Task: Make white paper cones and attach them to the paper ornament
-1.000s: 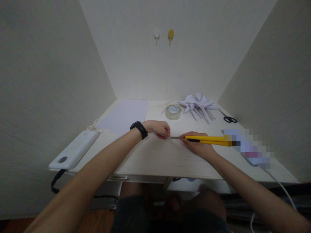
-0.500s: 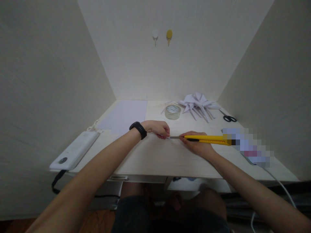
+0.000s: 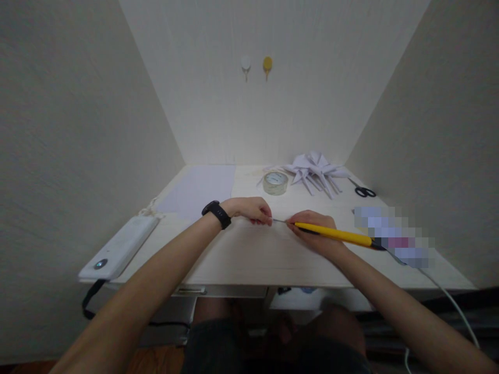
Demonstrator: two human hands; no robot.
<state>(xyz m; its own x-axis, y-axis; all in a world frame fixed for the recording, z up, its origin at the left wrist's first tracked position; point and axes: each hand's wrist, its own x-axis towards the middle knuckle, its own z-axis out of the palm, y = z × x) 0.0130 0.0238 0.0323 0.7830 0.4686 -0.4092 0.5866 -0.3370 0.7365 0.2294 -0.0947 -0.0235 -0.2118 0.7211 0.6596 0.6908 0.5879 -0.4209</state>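
"What was nearest?"

"The right hand [image 3: 314, 217], holding the yellow cutter [image 3: 337, 234] by its front end over the table [image 3: 234, 265]; its blade [image 3: 279, 221] pointed at the left hand [image 3: 255, 209], which was pinched narrow, seemingly on a white scrap [image 3: 270, 222] too small to make out."

"The danger?"

"A slip or too hard a push, I'd judge, could have nicked that hand; beyond, the tape roll [image 3: 275, 184] and folded paper shapes [image 3: 315, 170] lay well apart from the blade."
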